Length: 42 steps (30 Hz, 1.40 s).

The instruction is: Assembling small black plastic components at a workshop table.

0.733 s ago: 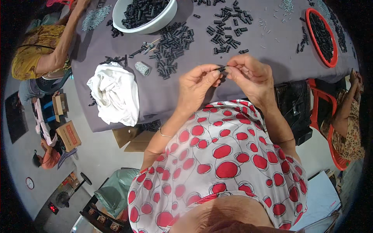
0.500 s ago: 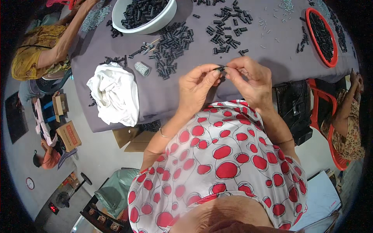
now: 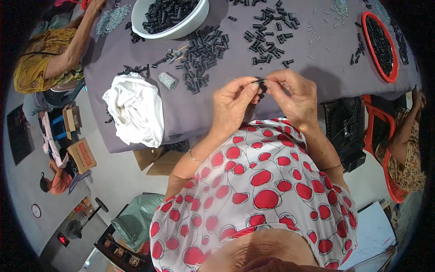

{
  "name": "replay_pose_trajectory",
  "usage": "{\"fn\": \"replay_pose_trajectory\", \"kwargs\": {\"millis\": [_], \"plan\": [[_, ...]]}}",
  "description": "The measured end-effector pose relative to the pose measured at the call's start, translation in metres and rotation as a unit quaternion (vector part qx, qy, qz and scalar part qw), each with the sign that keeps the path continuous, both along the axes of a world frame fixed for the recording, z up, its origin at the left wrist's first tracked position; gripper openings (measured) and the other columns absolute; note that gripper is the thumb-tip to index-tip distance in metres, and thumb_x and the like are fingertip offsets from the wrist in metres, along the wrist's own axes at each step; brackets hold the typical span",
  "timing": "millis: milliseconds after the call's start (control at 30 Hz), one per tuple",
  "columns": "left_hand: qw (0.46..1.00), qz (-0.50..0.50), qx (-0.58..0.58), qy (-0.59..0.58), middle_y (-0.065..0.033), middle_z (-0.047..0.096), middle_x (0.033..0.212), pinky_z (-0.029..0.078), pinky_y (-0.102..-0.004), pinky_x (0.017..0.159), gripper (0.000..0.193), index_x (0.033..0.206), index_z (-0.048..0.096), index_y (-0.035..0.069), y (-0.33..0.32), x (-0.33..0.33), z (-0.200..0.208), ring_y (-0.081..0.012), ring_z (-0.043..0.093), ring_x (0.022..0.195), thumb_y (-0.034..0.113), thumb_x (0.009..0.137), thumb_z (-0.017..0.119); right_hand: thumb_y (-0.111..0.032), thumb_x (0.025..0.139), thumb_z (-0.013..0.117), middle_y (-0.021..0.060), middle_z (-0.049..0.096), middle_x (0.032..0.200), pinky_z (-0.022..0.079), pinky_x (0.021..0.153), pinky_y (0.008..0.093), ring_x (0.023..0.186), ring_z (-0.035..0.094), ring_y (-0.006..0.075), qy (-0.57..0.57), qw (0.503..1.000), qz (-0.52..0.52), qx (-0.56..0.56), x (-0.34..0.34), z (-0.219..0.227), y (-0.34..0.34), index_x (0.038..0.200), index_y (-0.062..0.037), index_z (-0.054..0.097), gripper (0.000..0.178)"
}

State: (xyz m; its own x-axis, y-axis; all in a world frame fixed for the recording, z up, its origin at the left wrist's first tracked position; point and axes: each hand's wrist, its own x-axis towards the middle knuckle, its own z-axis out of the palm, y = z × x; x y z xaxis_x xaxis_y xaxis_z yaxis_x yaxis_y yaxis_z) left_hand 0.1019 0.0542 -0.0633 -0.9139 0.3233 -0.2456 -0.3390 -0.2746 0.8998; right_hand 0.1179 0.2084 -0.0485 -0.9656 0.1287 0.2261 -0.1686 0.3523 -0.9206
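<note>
The left hand [image 3: 235, 102] is closed in a pinch, thumb and forefinger gripping a small black part [image 3: 260, 84]. The right hand [image 3: 293, 97] also pinches, its thumb and forefinger closed at the part's right end; any finer piece between those fingertips is too small to make out. Both hands and the part are over the worktop [image 3: 335, 61], to the right of the white basin [image 3: 191, 28] and nearer the wearer.

Just beside the basin, on its near right side, lies a dense heap of black parts [image 3: 206, 52]. Nearer the wearer than the basin are a speckled grey cylinder [image 3: 167, 80] and, farther to the left, a crumpled white cloth [image 3: 136, 109]. Right of the basin, well apart, scattered black parts [image 3: 272, 36] lie loose; farther right stands a red tray [image 3: 395, 68] filled with black pieces. Left of the basin is a pile of silvery pieces [image 3: 111, 20], beside a co-worker's arm [image 3: 74, 50].
</note>
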Motion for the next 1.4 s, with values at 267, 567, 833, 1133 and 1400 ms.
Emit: {"fn": "replay_pose_trajectory", "kwargs": {"millis": [267,567,833,1133,1400], "plan": [[0.997,0.007,-0.078,0.024,-0.0013,0.062,0.079,0.046,-0.0201,0.063,0.016,0.098,0.064,-0.002,0.002,0.001,0.001,-0.0064,0.054,0.069,0.012,0.091,0.058,-0.002,0.077,0.065,0.0105,0.064,0.072,0.051,0.056,0.028,0.062,0.065,0.0186,-0.022,0.999,0.016,0.018,-0.005,-0.001,0.004,0.084,-0.0027,0.06,0.008],[0.999,0.021,-0.038,0.001,-0.0008,0.061,0.078,0.045,-0.019,0.061,0.016,0.097,0.064,-0.002,0.002,-0.001,-0.001,-0.006,0.054,0.068,0.011,0.091,0.058,0.002,0.075,0.066,0.0106,0.062,0.077,0.049,0.056,0.0287,0.062,0.061,0.0194,0.017,0.999,-0.024,0.031,0.0,-0.01,-0.01,0.085,-0.0012,0.06,0.013],[0.977,-0.028,0.113,-0.178,-0.0097,0.067,0.088,0.049,-0.0256,0.067,0.016,0.097,0.065,-0.003,-0.007,-0.018,0.007,-0.0133,0.062,0.075,0.009,0.088,0.058,0.006,0.065,0.069,0.0152,0.058,0.095,0.049,0.061,0.0304,0.074,0.059,0.025,0.142,0.983,-0.017,0.112,-0.001,-0.013,-0.021,0.1,0.0007,0.054,0.038],[0.947,-0.062,0.184,-0.257,-0.0156,0.067,0.094,0.054,-0.0296,0.075,0.022,0.098,0.063,-0.006,-0.006,-0.022,0.009,-0.0211,0.065,0.085,0.012,0.088,0.057,0.005,0.063,0.072,0.0138,0.058,0.091,0.05,0.058,0.0315,0.072,0.059,0.0241,0.189,0.971,-0.022,0.143,-0.005,-0.018,-0.014,0.099,0.0013,0.055,0.04],[0.928,-0.106,0.219,-0.283,-0.0138,0.06,0.106,0.049,-0.0336,0.083,0.024,0.103,0.059,-0.002,-0.009,-0.021,0.0,-0.0231,0.06,0.099,0.016,0.089,0.055,0.004,0.062,0.072,0.0129,0.058,0.089,0.05,0.056,0.0318,0.068,0.059,0.0236,0.184,0.973,-0.011,0.139,-0.002,-0.02,-0.013,0.1,0.0016,0.055,0.042]]}}
